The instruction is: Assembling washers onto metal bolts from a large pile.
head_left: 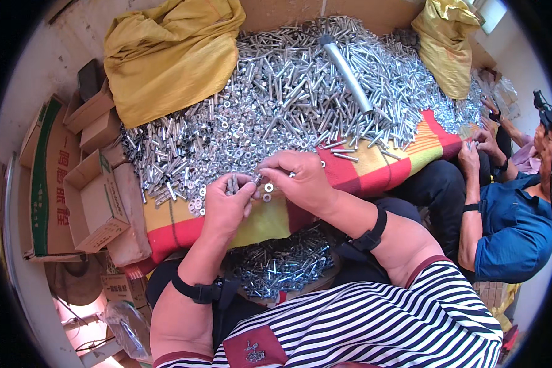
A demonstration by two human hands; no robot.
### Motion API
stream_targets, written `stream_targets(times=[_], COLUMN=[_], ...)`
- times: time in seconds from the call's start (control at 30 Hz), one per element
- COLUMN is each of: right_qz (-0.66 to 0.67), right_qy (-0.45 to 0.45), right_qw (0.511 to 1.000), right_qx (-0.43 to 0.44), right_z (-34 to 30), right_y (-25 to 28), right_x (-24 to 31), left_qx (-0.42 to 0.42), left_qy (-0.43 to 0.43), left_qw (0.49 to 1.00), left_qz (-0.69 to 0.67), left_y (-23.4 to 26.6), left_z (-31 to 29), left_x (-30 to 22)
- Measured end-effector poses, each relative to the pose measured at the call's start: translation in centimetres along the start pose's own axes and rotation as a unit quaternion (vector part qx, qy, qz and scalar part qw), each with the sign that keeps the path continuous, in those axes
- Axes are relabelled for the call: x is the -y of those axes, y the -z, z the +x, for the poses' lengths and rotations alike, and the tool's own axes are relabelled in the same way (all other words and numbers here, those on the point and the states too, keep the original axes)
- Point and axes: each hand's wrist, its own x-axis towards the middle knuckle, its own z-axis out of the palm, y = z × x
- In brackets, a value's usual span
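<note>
Over the near edge of the metal heap, my two hands meet almost fingertip to fingertip. My left hand (222, 201) is closed round short silver bolts (232, 184), whose ends poke out between the fingers. Thumb and forefinger of my right hand (299, 179) are pinched together at a small shiny piece beside the left fingertips; its kind is too small to make out. Loose washers (268, 187) lie just below the right fingers on the checked blanket (260, 227). Around and beyond both hands spread nuts and washers (227, 126).
A large heap of bolts (300, 80) fills the surface, with a grey tube (348, 76) lying on it. Yellow sacks (172, 61) flank the heap. Open cardboard boxes (98, 202) stand left. More bolts (282, 267) lie below the blanket. A co-worker in blue (512, 227) sits right.
</note>
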Motion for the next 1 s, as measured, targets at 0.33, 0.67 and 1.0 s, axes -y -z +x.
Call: stream_targets(times=[0.33, 0.67, 1.0], right_qz=[-0.075, -0.348, -0.371], right_qy=[0.177, 0.126, 0.023], right_qw=[0.981, 0.903, 0.910], right_qx=[0.021, 0.219, 0.184], right_z=[-0.3, -1.1, 0.3], right_y=[-0.6, -3.0, 0.3], right_x=[0.1, -0.8, -2.1], left_qx=[-0.013, -0.086, -0.036], left_qy=[0.027, 0.047, 0.075], left_qw=[0.996, 0.995, 0.993], left_qz=[-0.079, 0.015, -0.081], left_y=[1.7, 4.7, 0.3], left_z=[-1.4, -2.0, 2.5], left_x=[-0.3, 0.6, 0.7])
